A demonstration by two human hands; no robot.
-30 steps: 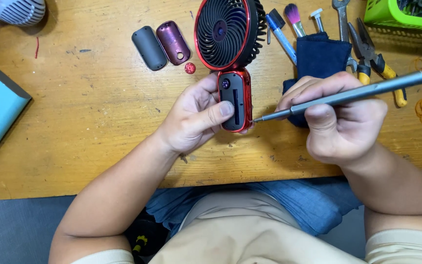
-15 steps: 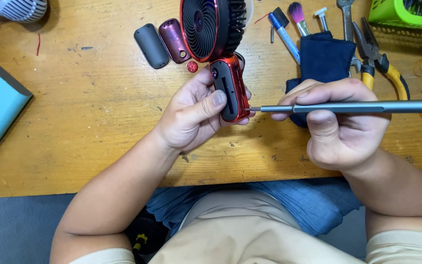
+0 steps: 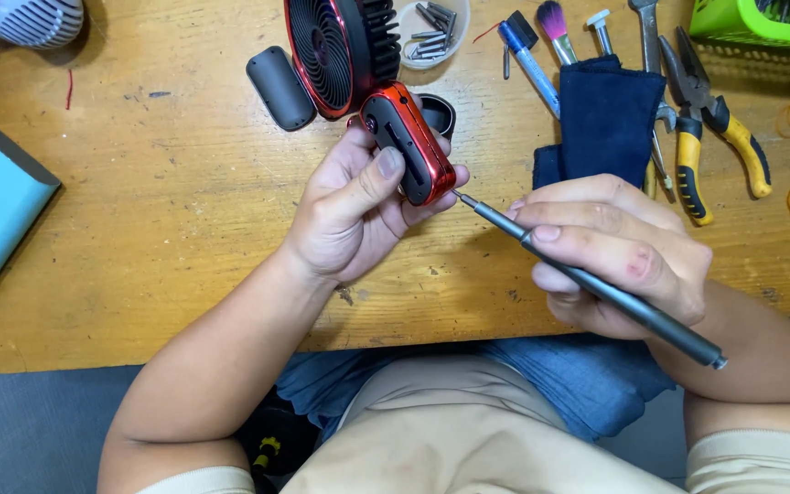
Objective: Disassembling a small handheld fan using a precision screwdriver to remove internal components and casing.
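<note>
The left hand clamps its fingers on the red fan handle. The right hand pinches the grey screwdriver, tip touching the handle's lower end, above the tabletop.

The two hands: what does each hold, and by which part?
The left hand holds the red fan by its handle. The right hand holds the grey screwdriver by the middle of its shaft.

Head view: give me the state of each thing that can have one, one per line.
Fan: held up by its red handle, head over the table.
Left hand: gripping the handle.
Right hand: gripping the screwdriver.
Screwdriver: tip at the handle's lower end.
Grey cover: off, lying on the table.
Pliers: lying on the table.
</note>
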